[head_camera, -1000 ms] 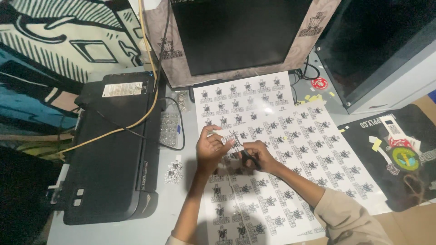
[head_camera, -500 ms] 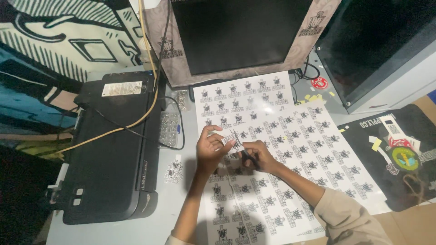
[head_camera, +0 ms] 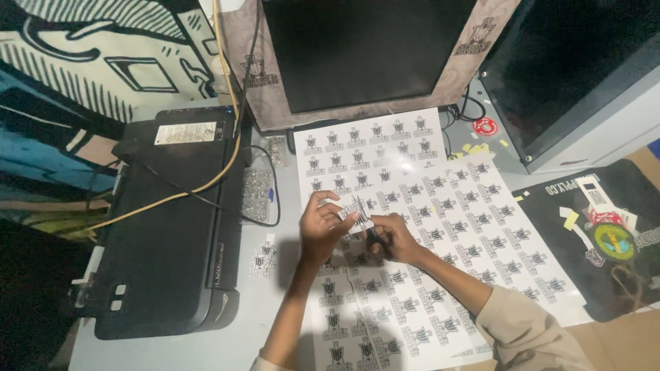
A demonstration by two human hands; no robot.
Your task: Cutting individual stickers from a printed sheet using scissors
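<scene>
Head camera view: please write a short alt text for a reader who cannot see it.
Two hands, left hand and right hand, hold a small printed cutout above white sheets of repeated black emblems on a desk. A black printer sits to the left, and a dark monitor stands behind.

A small print and sticker workshop desk, seen from above my hands.

A black printer [head_camera: 165, 227] sits at my left, a dark monitor [head_camera: 364, 51] ahead, and white sheets [head_camera: 440, 206] printed with rows of identical black emblems cover the desk [head_camera: 206, 343]. Cut stickers [head_camera: 261, 260] lie beside the printer.
</scene>
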